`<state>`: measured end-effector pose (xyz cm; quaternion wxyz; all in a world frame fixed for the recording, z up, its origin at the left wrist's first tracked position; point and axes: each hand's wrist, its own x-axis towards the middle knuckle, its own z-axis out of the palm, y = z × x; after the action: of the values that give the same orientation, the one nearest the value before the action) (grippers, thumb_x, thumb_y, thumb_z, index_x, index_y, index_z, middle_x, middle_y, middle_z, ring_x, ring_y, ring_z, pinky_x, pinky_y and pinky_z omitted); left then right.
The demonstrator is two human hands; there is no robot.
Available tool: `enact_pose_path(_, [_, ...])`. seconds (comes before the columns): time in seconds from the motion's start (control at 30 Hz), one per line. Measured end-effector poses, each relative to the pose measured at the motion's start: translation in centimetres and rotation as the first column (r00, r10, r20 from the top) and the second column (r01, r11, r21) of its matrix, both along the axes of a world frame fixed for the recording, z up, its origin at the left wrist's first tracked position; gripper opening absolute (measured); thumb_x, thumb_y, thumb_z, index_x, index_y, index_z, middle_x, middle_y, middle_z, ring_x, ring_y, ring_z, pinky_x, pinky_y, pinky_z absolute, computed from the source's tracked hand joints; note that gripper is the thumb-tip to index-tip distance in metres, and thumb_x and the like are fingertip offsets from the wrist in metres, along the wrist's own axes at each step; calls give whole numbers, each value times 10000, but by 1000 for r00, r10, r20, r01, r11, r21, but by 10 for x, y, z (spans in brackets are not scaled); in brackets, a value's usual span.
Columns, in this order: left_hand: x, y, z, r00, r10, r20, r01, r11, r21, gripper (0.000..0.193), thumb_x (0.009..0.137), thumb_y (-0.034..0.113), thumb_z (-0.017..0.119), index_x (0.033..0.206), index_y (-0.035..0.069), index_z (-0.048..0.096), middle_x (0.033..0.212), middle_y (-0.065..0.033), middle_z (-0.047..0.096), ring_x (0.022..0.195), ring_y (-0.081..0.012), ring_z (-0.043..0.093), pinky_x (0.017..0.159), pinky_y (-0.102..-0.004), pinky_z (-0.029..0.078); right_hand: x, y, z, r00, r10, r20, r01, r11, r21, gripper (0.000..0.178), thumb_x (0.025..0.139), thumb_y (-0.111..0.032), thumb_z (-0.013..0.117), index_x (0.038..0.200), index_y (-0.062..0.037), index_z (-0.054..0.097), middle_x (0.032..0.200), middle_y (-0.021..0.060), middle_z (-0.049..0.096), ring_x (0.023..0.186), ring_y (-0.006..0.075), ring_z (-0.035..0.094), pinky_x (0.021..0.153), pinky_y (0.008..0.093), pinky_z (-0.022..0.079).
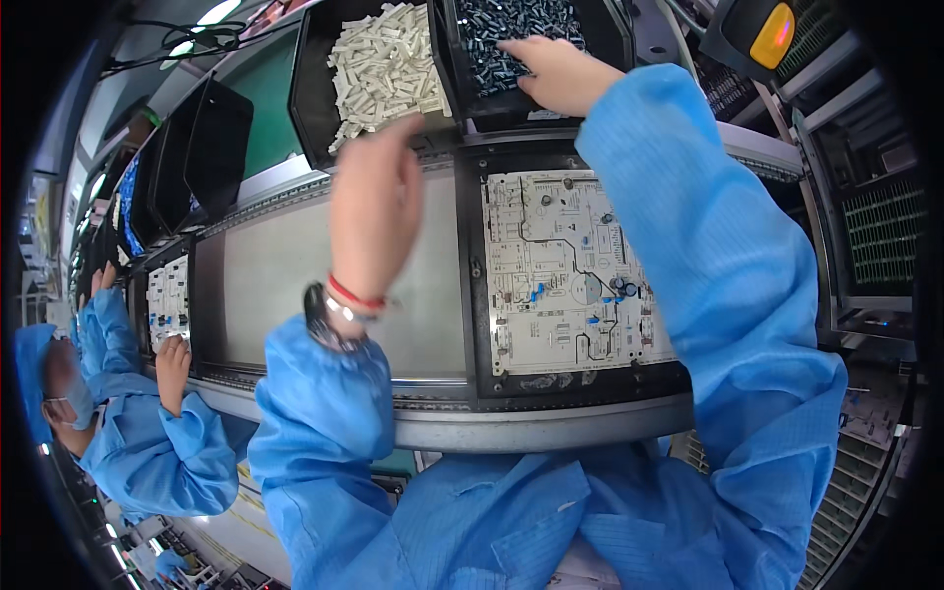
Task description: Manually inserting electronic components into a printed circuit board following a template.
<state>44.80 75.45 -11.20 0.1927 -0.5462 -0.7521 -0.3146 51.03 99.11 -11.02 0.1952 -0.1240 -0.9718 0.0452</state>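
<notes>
My right hand (562, 77) reaches into a black bin (612, 29) of small dark cylindrical parts, probably capacitors (489, 61). Its thumb and index finger are apart over the parts; no held part shows. My left hand (377, 211), smeared by motion, hangs above the line by the near edge of a bin heaped with white block-shaped parts (386, 69). What its fingers do is unclear. Below my right forearm a white circuit board (536, 280) lies in a black frame (476, 324), with several blue and dark components on it; my sleeve covers its right side.
A pale panel (265, 295) lies left of the board between conveyor rails. More black bins (216, 147) stand farther left. A co-worker in blue (147, 452) has hands at another circuit board (167, 300). An orange lamp (773, 35) is at upper right, near racks (880, 231).
</notes>
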Motion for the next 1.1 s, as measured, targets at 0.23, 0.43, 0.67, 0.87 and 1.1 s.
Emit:
enact_pose_path(0.23, [-61, -4, 0, 961, -51, -273, -5, 980, -200, 307, 830, 163, 623, 1059, -38, 581, 968, -170, 629, 981, -360, 556, 823, -394, 435, 2, -9, 34, 963, 17, 269, 9, 995, -95, 238, 840, -134, 604, 1064, -55, 621, 997, 137, 649, 912, 252, 630, 831, 330, 496])
enact_pose_path(0.43, [-50, -13, 12, 995, -84, 56, 89, 991, -103, 225, 781, 49, 643, 998, -6, 620, 902, -160, 632, 815, -312, 611, 702, -331, 485, 17, 3, 23, 986, 127, -111, -132, 991, -36, 113, 730, -97, 624, 831, -89, 673, 791, 153, 642, 790, 312, 623, 714, 389, 490])
enact_pose_path(0.67, [-16, -26, 20, 944, -169, 283, 141, 983, 116, 175, 772, -38, 652, 941, -4, 627, 880, -46, 647, 796, -127, 615, 717, -233, 483, 18, 8, 28, 952, 152, -265, -179, 981, -79, 85, 770, -58, 607, 851, -32, 604, 769, 163, 632, 765, 319, 622, 686, 371, 490])
enact_pose_path(0.87, [4, -53, 2, 320, -418, 850, 242, 904, 353, 142, 789, -88, 625, 877, -5, 552, 891, -27, 566, 974, -184, 615, 813, -237, 481, 67, -30, 51, 962, 119, -245, -248, 753, -610, 125, 820, -13, 597, 934, 39, 599, 835, 78, 649, 762, 134, 628, 701, 266, 508])
enact_pose_path(1.1, [12, -53, -8, 216, -383, 898, 251, 911, 328, 276, 762, -65, 652, 1008, 5, 550, 909, -18, 565, 857, -128, 642, 763, -200, 481, 141, -95, 17, 957, 278, -76, -256, 699, -668, 266, 783, 105, 556, 1032, 10, 566, 987, 82, 637, 863, 160, 629, 792, 270, 496])
